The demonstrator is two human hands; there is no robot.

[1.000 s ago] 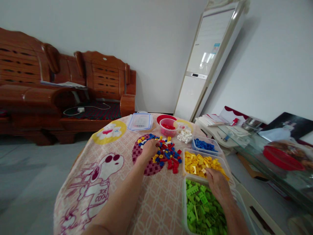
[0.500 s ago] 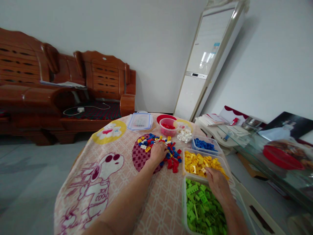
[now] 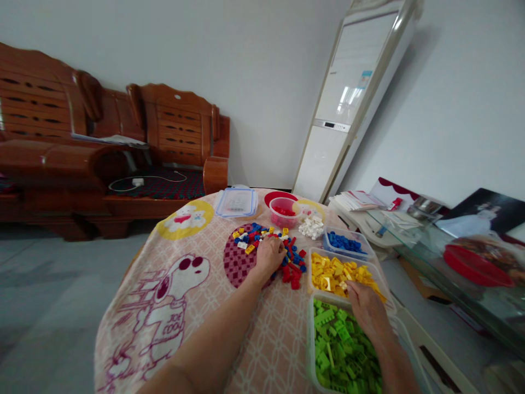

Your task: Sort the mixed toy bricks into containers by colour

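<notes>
Overall, the biggest thing in view is a carved wooden settee [image 3: 180, 117] at the left, with a tall white floor-standing air conditioner [image 3: 348, 104] leaning in the tilted view at the right. Next comes a round table under a pink patterned tablecloth [image 3: 283, 323], which bears a cartoon dog and a purple checked circle [image 3: 238, 265].

Along the table's right side stand three clear plastic containers in a row: the nearest and largest [image 3: 310, 339] full of green toy bricks [image 3: 342, 345], the middle one [image 3: 310, 271] of yellow bricks [image 3: 338, 271], and the smallest [image 3: 368, 246] of blue bricks [image 3: 343, 242]. At the far edge lie a blue-rimmed lidded box [image 3: 237, 201] and, near it, a pink tub [image 3: 284, 220] with red pieces inside.

The left hand [image 3: 270, 255] reaches down with curled fingers onto a mixed heap of bricks [image 3: 292, 256], mostly red, blue and yellow, partly on the purple circle; whether it grips one is hidden. The right hand [image 3: 367, 306] is at the yellow bricks, thumb and fingers drawn close together; I cannot tell if a brick is between them. Smaller still, white pieces [image 3: 311, 226] form a little pile beside the tub.
</notes>
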